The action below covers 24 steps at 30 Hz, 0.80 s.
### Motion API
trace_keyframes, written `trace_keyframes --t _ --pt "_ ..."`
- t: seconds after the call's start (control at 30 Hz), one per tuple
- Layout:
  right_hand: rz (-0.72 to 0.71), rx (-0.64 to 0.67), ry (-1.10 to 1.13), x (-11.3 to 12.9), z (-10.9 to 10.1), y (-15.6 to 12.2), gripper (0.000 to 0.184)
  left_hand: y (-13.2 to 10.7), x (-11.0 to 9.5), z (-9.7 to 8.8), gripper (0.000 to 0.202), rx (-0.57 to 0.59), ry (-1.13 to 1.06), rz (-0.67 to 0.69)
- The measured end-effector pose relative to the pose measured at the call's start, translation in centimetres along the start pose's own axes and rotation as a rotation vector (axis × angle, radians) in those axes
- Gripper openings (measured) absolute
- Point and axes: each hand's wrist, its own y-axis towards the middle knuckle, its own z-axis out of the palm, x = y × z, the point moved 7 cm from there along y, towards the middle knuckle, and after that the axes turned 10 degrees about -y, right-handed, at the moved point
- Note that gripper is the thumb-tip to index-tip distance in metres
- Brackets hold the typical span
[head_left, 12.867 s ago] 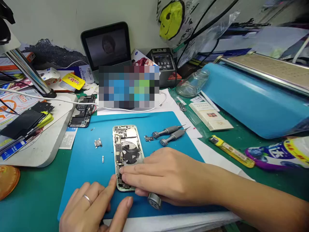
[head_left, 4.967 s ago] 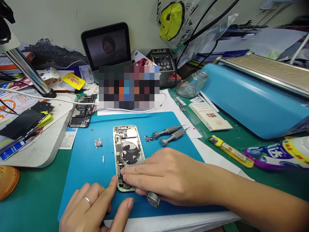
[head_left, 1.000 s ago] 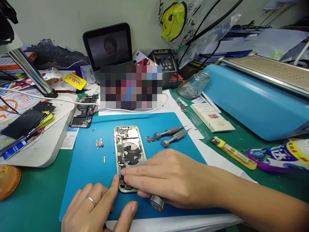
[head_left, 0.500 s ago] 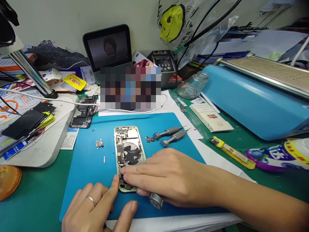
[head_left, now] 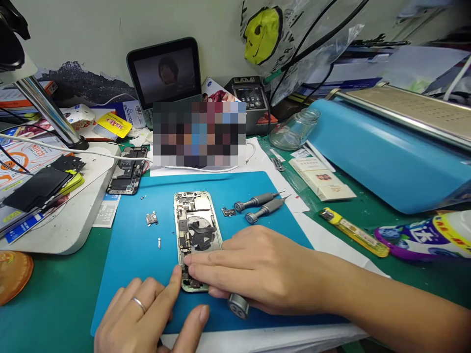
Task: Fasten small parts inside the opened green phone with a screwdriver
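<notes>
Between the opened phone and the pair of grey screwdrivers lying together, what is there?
In the head view, a small dark part lies there on the blue mat, closer to the screwdrivers than to the opened phone.

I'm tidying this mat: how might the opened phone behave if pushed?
The opened phone would probably slide rather than roll, lying flat on the blue mat. Its rim suggests stiffness, but its exposed components look easily damaged.

The head camera looks forward, down over nearby hands (head_left: 253,272).
</notes>
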Motion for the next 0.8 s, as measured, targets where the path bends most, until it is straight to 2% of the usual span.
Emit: trace_keyframes --t 0.17,0.4,0.63,0.8 --pt "0.001 0.054 0.004 -0.08 0.39 -0.09 0.021 0.03 0.01 0.1 0.041 0.01 -0.002 -0.012" --pt "0.003 0.007 0.003 -0.23 0.05 0.18 0.02 0.18 -0.12 -0.07 0.04 -0.014 -0.006 -0.034" --pt "0.011 0.068 -0.002 -0.1 0.48 -0.02 0.023 0.13 -0.15 -0.14 0.039 -0.009 -0.014 -0.042" --pt "0.004 0.004 0.016 -0.1 -0.03 0.14 0.021 0.1 -0.07 -0.1 0.04 -0.012 -0.012 -0.047"
